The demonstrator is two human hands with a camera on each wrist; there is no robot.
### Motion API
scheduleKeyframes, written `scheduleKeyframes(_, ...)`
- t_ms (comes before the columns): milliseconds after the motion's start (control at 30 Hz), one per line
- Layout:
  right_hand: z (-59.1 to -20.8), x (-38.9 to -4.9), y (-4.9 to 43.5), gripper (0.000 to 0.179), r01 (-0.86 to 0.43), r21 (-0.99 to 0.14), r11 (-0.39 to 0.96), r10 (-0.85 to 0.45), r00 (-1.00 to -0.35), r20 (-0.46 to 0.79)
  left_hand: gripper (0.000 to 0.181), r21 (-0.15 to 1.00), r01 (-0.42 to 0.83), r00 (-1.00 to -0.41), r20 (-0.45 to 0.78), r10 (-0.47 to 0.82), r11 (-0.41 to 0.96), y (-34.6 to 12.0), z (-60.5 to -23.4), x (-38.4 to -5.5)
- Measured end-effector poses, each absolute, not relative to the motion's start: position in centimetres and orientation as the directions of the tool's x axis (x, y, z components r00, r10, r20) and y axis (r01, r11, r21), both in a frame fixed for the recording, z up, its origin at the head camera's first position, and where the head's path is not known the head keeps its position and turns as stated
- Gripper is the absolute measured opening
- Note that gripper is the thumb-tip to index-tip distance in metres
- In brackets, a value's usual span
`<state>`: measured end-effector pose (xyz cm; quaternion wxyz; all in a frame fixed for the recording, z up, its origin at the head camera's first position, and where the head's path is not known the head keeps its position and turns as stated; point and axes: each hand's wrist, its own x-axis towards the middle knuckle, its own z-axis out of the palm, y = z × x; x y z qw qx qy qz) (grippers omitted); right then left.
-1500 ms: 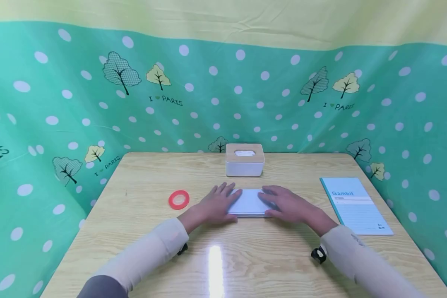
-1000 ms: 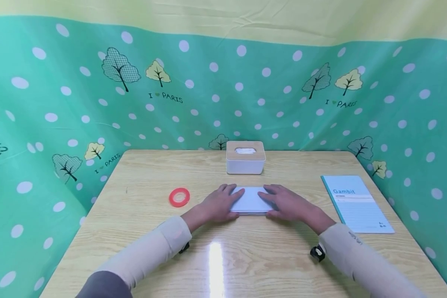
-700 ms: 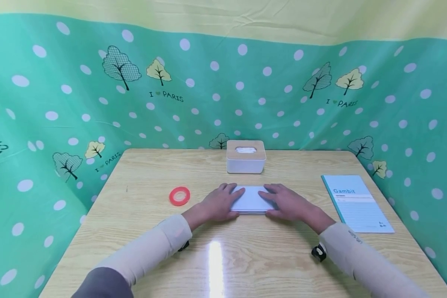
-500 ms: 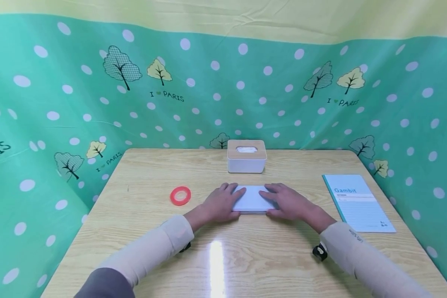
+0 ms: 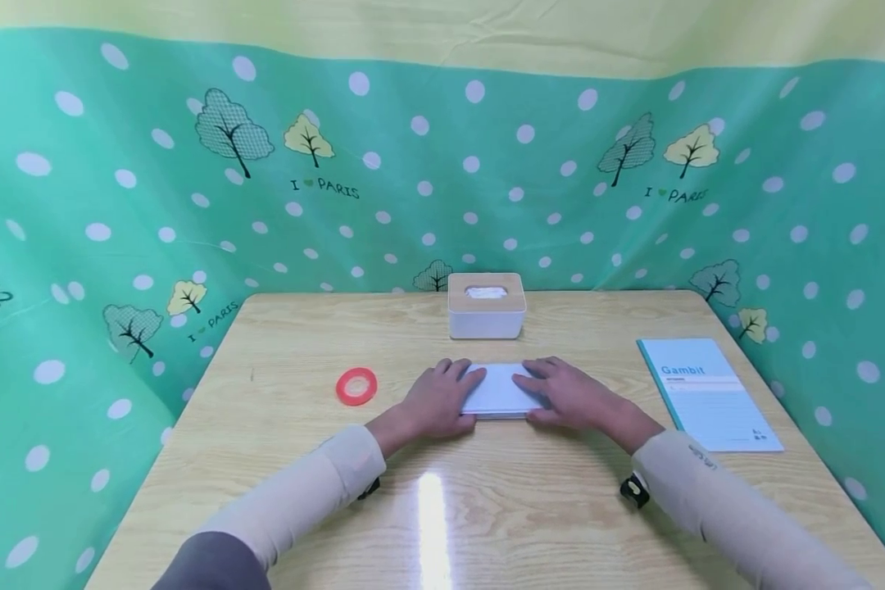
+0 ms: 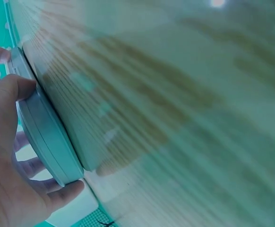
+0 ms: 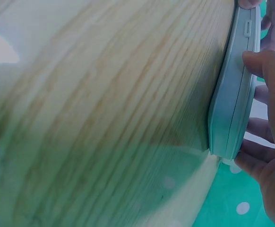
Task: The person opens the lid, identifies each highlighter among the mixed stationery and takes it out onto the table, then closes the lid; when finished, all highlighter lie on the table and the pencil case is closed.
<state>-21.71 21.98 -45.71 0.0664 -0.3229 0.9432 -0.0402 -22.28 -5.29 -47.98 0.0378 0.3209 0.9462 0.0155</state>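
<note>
A flat white case (image 5: 500,389) lies on the table between my two hands. My left hand (image 5: 435,401) grips its left end, the thumb on the near side and the fingers over the top and far edge. At the other end my right hand (image 5: 571,396) holds it the same way. From the left wrist view, the case (image 6: 50,135) shows a seam along its side wall and rounded corners. In the right wrist view a small slotted latch (image 7: 247,28) sits on the case's near side (image 7: 229,104). The hands cover both ends.
Behind the case stands a tissue box (image 5: 486,319) with a wooden lid. A red tape roll (image 5: 356,386) lies to the left. On the right is a light blue notebook (image 5: 711,397) marked "Gambit". A green dotted curtain (image 5: 383,180) hangs behind the table.
From 1.5 to 1.0 seconds ago, my left fingers settled closer around the case's end. Since then the hands and case have stayed almost still, while the head view has shifted slightly.
</note>
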Motion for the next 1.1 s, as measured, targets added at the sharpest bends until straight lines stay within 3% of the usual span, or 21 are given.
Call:
scheduleKeyframes(300, -44.4, -22.3, 22.2, 0.066, -0.610, -0.160, 0.776, -0.628, -0.769, -0.120, 0.082, 0.069, 0.618, -0.782, -0.051, 0.621, 0.783, -5.1, -47.6, -23.2)
scheduleKeyframes(600, -43.8, -23.5, 22.3, 0.061, -0.608, -0.213, 0.765, -0.639, -0.758, -0.130, 0.086, 0.230, 0.554, -0.792, -0.151, 0.592, 0.800, -6.7, -47.0, -23.6)
scheduleKeyframes(967, -42.9, -24.5, 23.5, 0.049, -0.607, -0.257, 0.752, -0.638, -0.768, -0.055, 0.061, 0.388, 0.508, -0.808, -0.096, 0.582, 0.769, -9.1, -46.1, -24.4)
scheduleKeyframes(1100, -42.7, -24.7, 23.8, 0.044, -0.609, -0.274, 0.744, -0.635, -0.773, -0.005, 0.068, 0.450, 0.478, -0.807, -0.113, 0.579, 0.754, -10.0, -46.3, -24.4)
